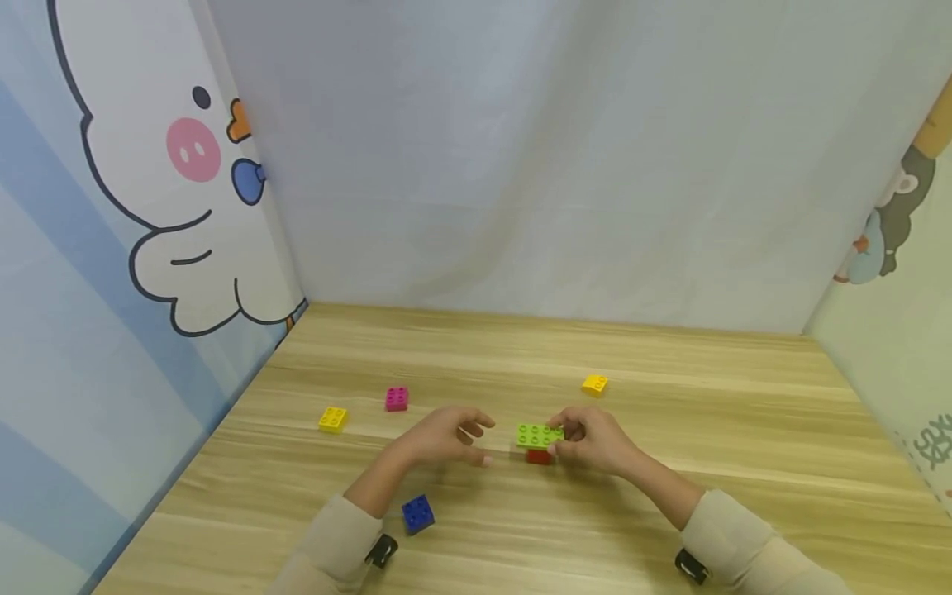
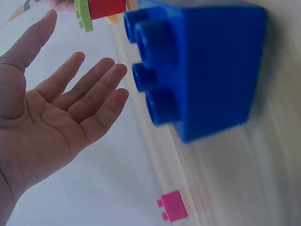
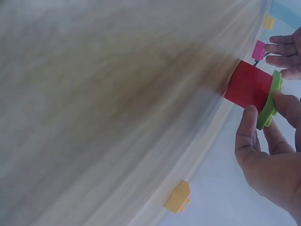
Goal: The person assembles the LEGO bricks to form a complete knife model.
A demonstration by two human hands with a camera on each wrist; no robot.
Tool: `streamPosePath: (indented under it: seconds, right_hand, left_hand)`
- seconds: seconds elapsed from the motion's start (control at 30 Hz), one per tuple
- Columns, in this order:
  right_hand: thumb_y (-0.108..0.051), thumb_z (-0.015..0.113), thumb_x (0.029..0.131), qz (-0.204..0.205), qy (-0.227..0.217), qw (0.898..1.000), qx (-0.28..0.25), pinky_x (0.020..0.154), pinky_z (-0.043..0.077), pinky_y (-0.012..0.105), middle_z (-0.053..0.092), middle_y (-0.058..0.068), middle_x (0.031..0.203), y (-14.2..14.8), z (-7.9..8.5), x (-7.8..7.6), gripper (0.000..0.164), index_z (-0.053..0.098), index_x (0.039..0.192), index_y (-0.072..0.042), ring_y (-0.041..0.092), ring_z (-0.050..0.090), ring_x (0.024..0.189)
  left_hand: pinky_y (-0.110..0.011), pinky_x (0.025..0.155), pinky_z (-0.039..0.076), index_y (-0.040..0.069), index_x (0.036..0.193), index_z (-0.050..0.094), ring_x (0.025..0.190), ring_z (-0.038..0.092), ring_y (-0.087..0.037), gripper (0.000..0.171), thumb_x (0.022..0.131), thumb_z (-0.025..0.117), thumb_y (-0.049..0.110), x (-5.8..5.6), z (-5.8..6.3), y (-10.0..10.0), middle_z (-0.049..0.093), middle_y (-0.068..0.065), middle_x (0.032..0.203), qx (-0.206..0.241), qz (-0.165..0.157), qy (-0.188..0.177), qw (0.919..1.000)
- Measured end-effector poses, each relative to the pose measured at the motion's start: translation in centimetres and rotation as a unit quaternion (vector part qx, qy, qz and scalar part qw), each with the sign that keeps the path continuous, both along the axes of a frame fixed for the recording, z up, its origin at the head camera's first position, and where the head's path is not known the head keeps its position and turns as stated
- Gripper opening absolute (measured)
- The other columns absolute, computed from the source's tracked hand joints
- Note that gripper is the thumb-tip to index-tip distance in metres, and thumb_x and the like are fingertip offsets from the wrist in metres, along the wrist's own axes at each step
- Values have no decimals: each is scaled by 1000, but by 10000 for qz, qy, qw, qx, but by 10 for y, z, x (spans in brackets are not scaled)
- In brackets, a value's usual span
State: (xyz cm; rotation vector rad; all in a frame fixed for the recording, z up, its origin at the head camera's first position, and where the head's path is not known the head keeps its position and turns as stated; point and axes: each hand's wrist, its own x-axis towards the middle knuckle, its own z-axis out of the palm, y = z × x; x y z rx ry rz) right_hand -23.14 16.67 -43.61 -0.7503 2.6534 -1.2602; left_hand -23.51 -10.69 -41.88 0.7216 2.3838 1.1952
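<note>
This looks like a small screened-off tabletop booth; whether it stands in a home, a classroom or a studio cannot be told. A wood-grain tabletop [image 1: 476,337] is walled on three sides: a plain white cloth [image 1: 521,165] behind, slightly creased, a blue-striped panel [image 1: 67,347] on the left and a pale green panel [image 1: 900,339] on the right. The side prints are childlike — a white cartoon animal [image 1: 134,124] with a pink cheek, a dark-haired cartoon figure [image 1: 909,202] — and the lime-green toy brick [image 1: 531,435] and blue toy brick [image 1: 418,514] suit a play corner.
</note>
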Motion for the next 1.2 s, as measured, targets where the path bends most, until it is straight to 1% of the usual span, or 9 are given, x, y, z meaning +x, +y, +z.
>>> streamPosePath:
  seconds: [0.17,0.27,0.37,0.57,0.7,0.9,1.03,1.2]
  right_hand:
    - [-9,73,79,42,57,10000,-6,60,48,26,57,1,81,-1,0,-1,27,66,102,2,14,52,69]
    - [-9,73,79,34,14,10000,-24,59,47,26,57,1,81,-2,0,-2,27,66,102,2,14,52,69]
    - [-8,73,79,-9,-20,10000,2,59,47,26,56,1,81,-3,1,-3,26,66,102,2,15,52,69]
    - [-7,73,79,-47,-45,10000,63,60,48,26,57,2,81,-3,1,-5,26,66,102,1,15,53,70]
    - [-7,73,79,-44,-48,9999,78,60,48,26,57,1,81,-3,2,-5,26,66,102,1,15,53,70]
    - [-10,74,79,-37,-55,10000,73,60,48,27,56,1,82,-2,-1,-3,27,66,103,1,15,53,71]
    - [-11,74,79,-59,-58,9999,81,62,47,28,57,2,84,-1,-2,-2,28,66,104,0,15,53,72]
    - [-11,74,80,-75,-63,9999,52,62,47,29,57,2,84,0,-2,-1,28,66,104,1,15,52,72]
  left_hand:
    - [-41,85,48,-2,123,55,105,56,-36,53,78,76,17,6,1,-14,56,-19,119,-120,-93,33,9999]
    - [-41,84,48,-1,122,56,103,57,-34,52,78,77,16,10,2,-22,58,-19,115,-271,-198,-55,9994]
    - [-43,86,47,-1,121,57,102,58,-32,51,77,77,16,14,0,-29,60,-17,112,-359,-302,-167,9988]
    - [-43,92,43,1,121,58,107,56,-30,52,74,79,12,19,-3,-42,61,-13,114,-221,-594,-421,9971]
    - [-44,94,40,4,123,58,111,53,-29,54,73,79,10,20,-4,-53,59,-11,118,-137,-812,-621,9947]
    - [-45,94,40,6,123,58,110,53,-29,57,70,81,10,20,-4,-66,59,-10,119,-113,-1059,-806,9910]
    - [-44,91,42,6,120,60,106,54,-30,55,69,80,6,21,-4,-72,59,-11,115,-82,-1126,-1040,9881]
    - [-40,87,46,6,115,62,101,56,-29,52,67,75,-8,21,-3,-74,60,-12,111,-140,-1091,-1390,9842]
